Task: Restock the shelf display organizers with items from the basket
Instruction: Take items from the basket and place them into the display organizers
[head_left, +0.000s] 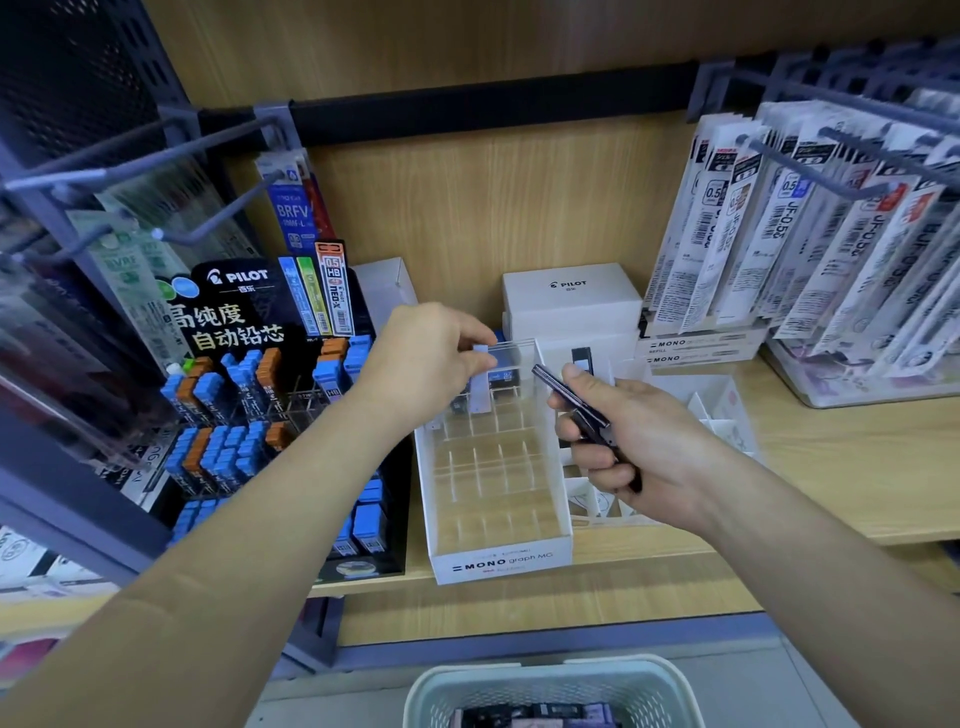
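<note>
Head view, centre: left hand pinches a pale case over the white organizer. Right hand grips dark cases beside it.

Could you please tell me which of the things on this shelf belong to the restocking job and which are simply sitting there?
Part of the job:
MONO organizer; pale case pinched by the left hand; dark cases held in the right hand; basket.

Just sitting there:
Pilot lead display; white Pilot box; hanging refill packs.
</note>
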